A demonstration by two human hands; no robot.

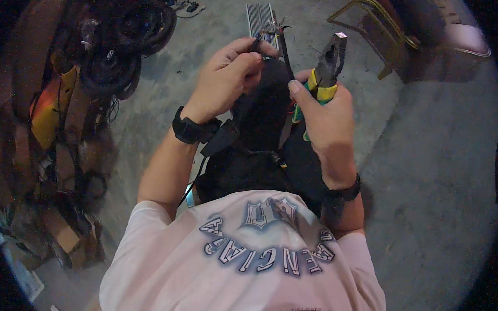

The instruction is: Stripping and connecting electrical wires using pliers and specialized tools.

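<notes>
My left hand (225, 78) pinches a thin dark wire (257, 41) between thumb and fingers. Its frayed end meets the stripped, splayed strands at the tip of a black cable (285, 51). Whether the two ends are twisted together I cannot tell. My right hand (330, 117) grips the lower part of that black cable under its thumb. In the same palm lies a pair of pliers (331, 61) with yellow and green handles, its jaws pointing up and away. More cable hangs over my dark-trousered legs.
A silver finned metal box (259, 18) lies on the concrete floor beyond my hands. Black wheels (113, 67) and an orange-yellow panel (53, 108) crowd the left, with cardboard below. At the upper right stands a metal-framed chair (374, 21).
</notes>
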